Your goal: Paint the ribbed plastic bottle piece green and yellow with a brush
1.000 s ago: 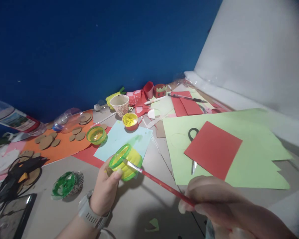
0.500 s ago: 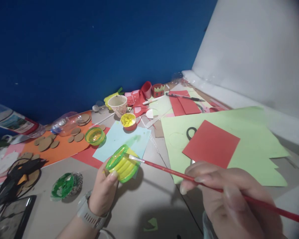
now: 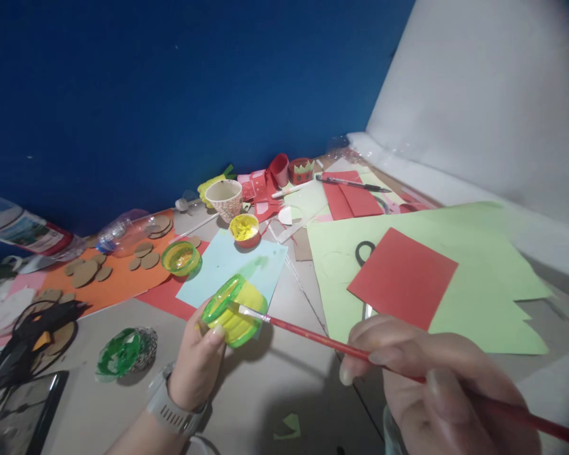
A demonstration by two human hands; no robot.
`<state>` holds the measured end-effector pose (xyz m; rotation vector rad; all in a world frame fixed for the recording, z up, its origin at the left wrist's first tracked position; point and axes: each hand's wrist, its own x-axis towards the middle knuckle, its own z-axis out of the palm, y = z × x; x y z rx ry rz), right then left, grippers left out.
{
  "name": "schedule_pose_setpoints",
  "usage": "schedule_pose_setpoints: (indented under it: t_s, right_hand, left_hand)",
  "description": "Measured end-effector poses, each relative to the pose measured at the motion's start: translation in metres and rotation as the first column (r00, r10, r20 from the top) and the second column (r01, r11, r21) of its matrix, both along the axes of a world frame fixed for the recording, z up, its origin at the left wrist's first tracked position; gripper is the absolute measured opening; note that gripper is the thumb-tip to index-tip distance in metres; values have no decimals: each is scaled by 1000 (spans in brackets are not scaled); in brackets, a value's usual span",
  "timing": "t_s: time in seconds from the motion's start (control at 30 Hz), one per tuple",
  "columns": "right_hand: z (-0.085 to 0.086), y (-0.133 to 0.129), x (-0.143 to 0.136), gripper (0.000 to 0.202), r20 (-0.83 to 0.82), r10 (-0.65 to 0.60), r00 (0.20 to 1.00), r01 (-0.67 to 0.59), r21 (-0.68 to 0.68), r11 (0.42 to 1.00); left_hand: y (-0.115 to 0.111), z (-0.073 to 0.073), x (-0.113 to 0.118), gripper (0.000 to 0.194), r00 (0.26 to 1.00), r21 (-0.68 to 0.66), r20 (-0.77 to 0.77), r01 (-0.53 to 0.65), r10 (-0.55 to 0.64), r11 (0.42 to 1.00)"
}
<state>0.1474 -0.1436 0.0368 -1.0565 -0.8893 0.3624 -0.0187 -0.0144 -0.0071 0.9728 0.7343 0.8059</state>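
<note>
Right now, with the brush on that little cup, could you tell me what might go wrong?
1. The left hand pinches the wet yellow cup by its side, so paint may smear onto the fingers.
2. The brush in the right hand could drip onto the blue paper below.
3. The open yellow paint pot nearby could be knocked.

Scissors (image 3: pixel 363 253) under paper square (image 3: pixel 402 278), right of cup (image 3: pixel 235 309)

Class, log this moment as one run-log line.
left hand: holds yellow-green cup | right hand: holds red paintbrush | bristles: on cup's side
</note>
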Motion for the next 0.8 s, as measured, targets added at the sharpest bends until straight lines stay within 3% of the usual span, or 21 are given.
schedule_pose_setpoints:
  t_s: [0.27,0.47,0.63,0.8]
  right_hand:
    - [-4,3,-8,19,-27,-62,998,62,22,998]
    - [-12,-9,7,30,168,184,968,-174,-72,982]
    - [-10,-12,10,26,187,60,981,-51,-52,997]
    - [-9,-12,11,31,208,147,967,-137,-60,989]
  left_hand:
    - [-1,-4,-3,59,1000,14,-3,6,-6,1000]
    - [1,-10,-6,60,1000,-4,-2,2,-2,1000]
    - [-1,-3,-4,57,1000,3,0,-1,1,1000]
    - [-1,-1,-2,56,1000,0,10,8,-8,1000]
